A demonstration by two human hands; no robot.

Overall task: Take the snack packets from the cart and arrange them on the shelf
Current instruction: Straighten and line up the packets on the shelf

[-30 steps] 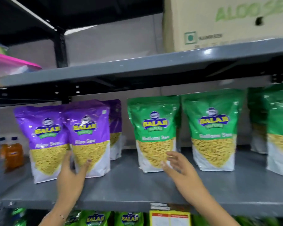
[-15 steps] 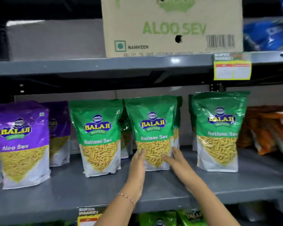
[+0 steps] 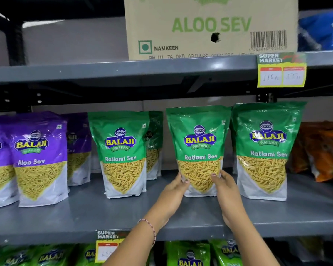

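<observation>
A green Ratlami Sev packet (image 3: pixel 199 143) stands upright on the grey shelf (image 3: pixel 85 215). My left hand (image 3: pixel 174 191) grips its lower left edge and my right hand (image 3: pixel 226 189) grips its lower right edge. Another green Ratlami Sev packet (image 3: pixel 122 150) stands to its left, with one more behind that. A third green packet (image 3: pixel 265 148) stands close on the right. Purple Aloo Sev packets (image 3: pixel 38 156) fill the shelf's left end. No cart is in view.
An Aloo Sev cardboard box (image 3: pixel 210 25) sits on the upper shelf, beside blue packets (image 3: pixel 321 29). Orange packets (image 3: pixel 321 150) lie at the right end. Yellow price tags (image 3: pixel 281 71) hang on the shelf edges. More green packets (image 3: pixel 188 254) stand on the shelf below.
The view has swung right along the shelf, from the purple packets to the green ones. Both hands have closed in on the middle green packet, which now stands nearer the right-hand packet.
</observation>
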